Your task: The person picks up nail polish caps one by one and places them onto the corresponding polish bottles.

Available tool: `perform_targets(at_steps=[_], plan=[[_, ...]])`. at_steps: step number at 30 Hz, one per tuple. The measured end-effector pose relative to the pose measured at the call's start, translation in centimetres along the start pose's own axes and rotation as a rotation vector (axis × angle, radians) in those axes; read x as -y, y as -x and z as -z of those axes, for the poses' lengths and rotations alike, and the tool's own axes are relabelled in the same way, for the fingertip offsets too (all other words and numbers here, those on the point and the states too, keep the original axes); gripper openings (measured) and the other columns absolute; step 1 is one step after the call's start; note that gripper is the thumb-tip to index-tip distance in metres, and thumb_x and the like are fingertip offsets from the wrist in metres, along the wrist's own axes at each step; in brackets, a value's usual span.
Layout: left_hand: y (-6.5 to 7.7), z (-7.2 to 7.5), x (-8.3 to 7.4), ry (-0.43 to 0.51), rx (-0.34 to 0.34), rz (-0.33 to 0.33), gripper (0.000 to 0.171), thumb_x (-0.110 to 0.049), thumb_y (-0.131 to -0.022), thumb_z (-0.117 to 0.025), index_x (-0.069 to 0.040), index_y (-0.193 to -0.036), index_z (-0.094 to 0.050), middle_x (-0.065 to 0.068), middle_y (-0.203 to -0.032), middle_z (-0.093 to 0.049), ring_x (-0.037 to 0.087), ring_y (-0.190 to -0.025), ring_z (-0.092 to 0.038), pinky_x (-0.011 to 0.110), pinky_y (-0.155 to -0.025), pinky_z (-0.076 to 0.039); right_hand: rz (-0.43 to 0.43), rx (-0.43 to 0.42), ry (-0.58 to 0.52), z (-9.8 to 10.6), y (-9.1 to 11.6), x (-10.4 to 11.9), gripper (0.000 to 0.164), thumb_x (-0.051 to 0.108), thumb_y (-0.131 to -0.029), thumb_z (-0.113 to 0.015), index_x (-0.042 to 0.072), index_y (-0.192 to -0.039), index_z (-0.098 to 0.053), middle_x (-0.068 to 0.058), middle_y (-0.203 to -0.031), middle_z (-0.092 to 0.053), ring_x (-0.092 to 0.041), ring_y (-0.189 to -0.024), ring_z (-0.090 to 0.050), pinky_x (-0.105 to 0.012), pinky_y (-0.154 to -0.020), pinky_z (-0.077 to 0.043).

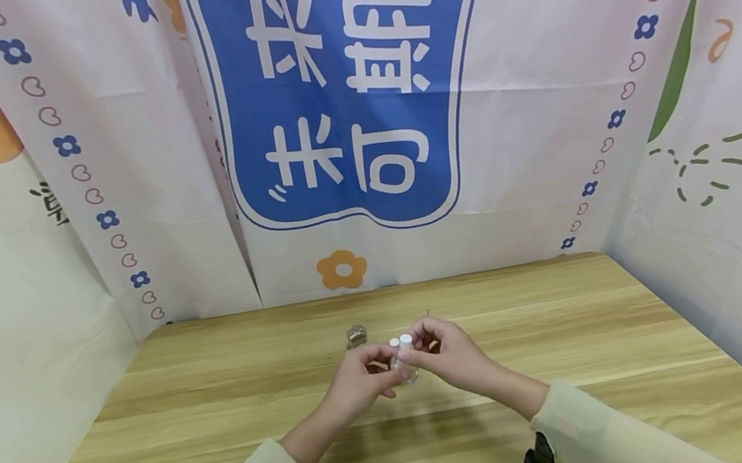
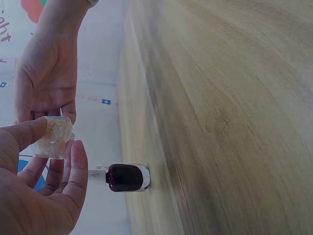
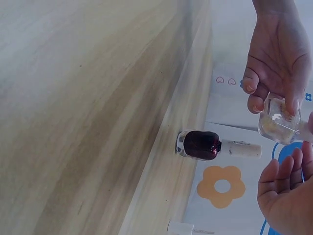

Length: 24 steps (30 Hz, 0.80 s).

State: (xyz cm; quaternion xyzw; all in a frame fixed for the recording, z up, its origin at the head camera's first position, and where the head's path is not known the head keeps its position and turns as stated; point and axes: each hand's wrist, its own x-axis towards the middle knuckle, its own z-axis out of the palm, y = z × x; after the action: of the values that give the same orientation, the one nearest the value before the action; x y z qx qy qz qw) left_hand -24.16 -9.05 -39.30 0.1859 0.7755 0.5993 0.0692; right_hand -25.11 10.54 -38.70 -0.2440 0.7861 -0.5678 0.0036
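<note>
Between both hands is a small clear glass nail polish bottle (image 3: 279, 122) with pale residue inside. My left hand (image 1: 356, 374) pinches its glass body (image 2: 53, 139) with thumb and fingers. My right hand (image 1: 452, 349) has its thumb and index finger at the white cap (image 1: 405, 341), pinching it. A second white top (image 1: 394, 342) shows just left of it; which object it belongs to I cannot tell. Beyond the hands, a dark red nail polish bottle (image 3: 199, 145) with a white cap (image 3: 241, 149) stands upright on the table; it also shows in the left wrist view.
A white cap with a thin stem (image 3: 181, 228) stands on the wooden table (image 1: 284, 420) to the right of the dark bottle. A small shiny brownish item (image 1: 356, 336) is beyond my left hand. Printed white cloth (image 1: 512, 162) encloses the back and sides.
</note>
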Motion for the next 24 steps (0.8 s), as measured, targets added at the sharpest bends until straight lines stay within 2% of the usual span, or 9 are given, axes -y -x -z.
perform_targets(at_steps=[6, 9, 14, 19, 24], plan=[[0.1, 0.1, 0.0, 0.011, 0.006, 0.01, 0.027, -0.015, -0.085, -0.076, 0.002, -0.105, -0.066, 0.009, -0.093, -0.062, 0.019, -0.079, -0.062, 0.035, -0.066, -0.058, 0.013, 0.04, 0.014, 0.5, 0.0, 0.5, 0.019, 0.013, -0.09, -0.07, 0.002, -0.102, -0.061, -0.004, -0.089, -0.057, -0.019, -0.077, -0.05, -0.023, -0.062, -0.043], [0.0, 0.3, 0.0, 0.019, 0.009, 0.017, 0.029, -0.016, -0.085, -0.076, 0.002, -0.105, -0.066, 0.01, -0.093, -0.062, 0.021, -0.08, -0.062, 0.037, -0.067, -0.058, 0.036, 0.087, 0.02, 1.0, -0.2, 0.5, 0.023, 0.009, -0.091, -0.068, 0.0, -0.111, -0.062, -0.005, -0.093, -0.057, -0.021, -0.082, -0.052, -0.025, -0.067, -0.046], [-0.1, 0.3, 0.0, 0.013, 0.017, 0.017, 0.028, -0.015, -0.085, -0.076, 0.003, -0.104, -0.066, 0.01, -0.093, -0.063, 0.024, -0.081, -0.063, 0.037, -0.067, -0.058, 0.097, 0.163, 0.034, 1.7, -0.6, 0.1, 0.03, 0.012, -0.094, -0.065, 0.002, -0.122, -0.063, -0.007, -0.097, -0.058, -0.023, -0.086, -0.052, -0.026, -0.069, -0.046], [0.0, 0.3, -0.1, 0.008, 0.017, 0.018, 0.028, -0.015, -0.084, -0.077, 0.003, -0.104, -0.066, 0.009, -0.093, -0.063, 0.021, -0.079, -0.063, 0.036, -0.066, -0.059, 0.121, 0.214, 0.046, 1.8, -0.7, 0.3, 0.027, 0.014, -0.096, -0.062, 0.005, -0.121, -0.066, -0.006, -0.1, -0.059, -0.024, -0.088, -0.051, -0.027, -0.067, -0.045], [0.0, 0.2, -0.1, 0.009, 0.016, 0.022, 0.028, -0.014, -0.084, -0.077, 0.002, -0.104, -0.066, 0.009, -0.093, -0.063, 0.02, -0.079, -0.063, 0.037, -0.067, -0.059, 0.096, 0.198, 0.045, 1.7, -0.8, 0.4, 0.023, 0.011, -0.095, -0.063, 0.006, -0.118, -0.068, -0.005, -0.1, -0.06, -0.022, -0.089, -0.052, -0.027, -0.068, -0.047]])
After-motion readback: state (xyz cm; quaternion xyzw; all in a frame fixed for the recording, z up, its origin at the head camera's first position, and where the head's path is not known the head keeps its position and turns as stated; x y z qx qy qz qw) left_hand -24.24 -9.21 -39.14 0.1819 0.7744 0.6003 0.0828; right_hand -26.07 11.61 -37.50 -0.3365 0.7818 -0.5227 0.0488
